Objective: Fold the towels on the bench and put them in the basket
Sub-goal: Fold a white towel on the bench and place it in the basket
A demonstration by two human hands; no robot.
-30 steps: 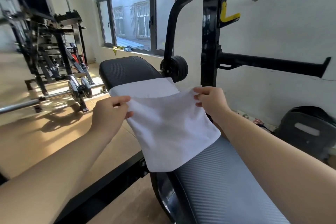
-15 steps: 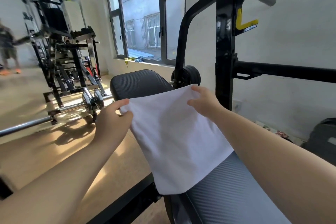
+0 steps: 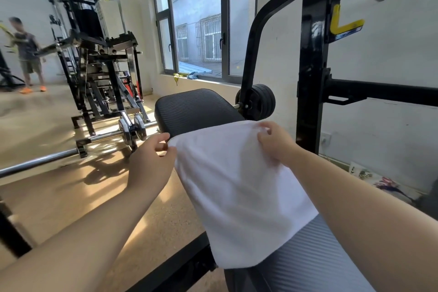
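Sunlit gym, window (image 3: 201,26) ahead, and a barbell (image 3: 71,152) on the floor out past my left grip (image 3: 151,161). A white towel (image 3: 237,192) lies folded on the padded bench (image 3: 194,109). My left grip pinches its far left corner and my right grip (image 3: 276,142) pinches the far right one. The cloth runs from both grips back toward me.

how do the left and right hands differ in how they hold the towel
The left hand pinches the towel at its far left corner, between thumb and fingers; the right hand curls its fingers over the far right corner from above. The left hand sits off the towel's edge, over the floor; the right hand lies on the cloth, which wrinkles under it. Both hold the towel's far edge over the bench.
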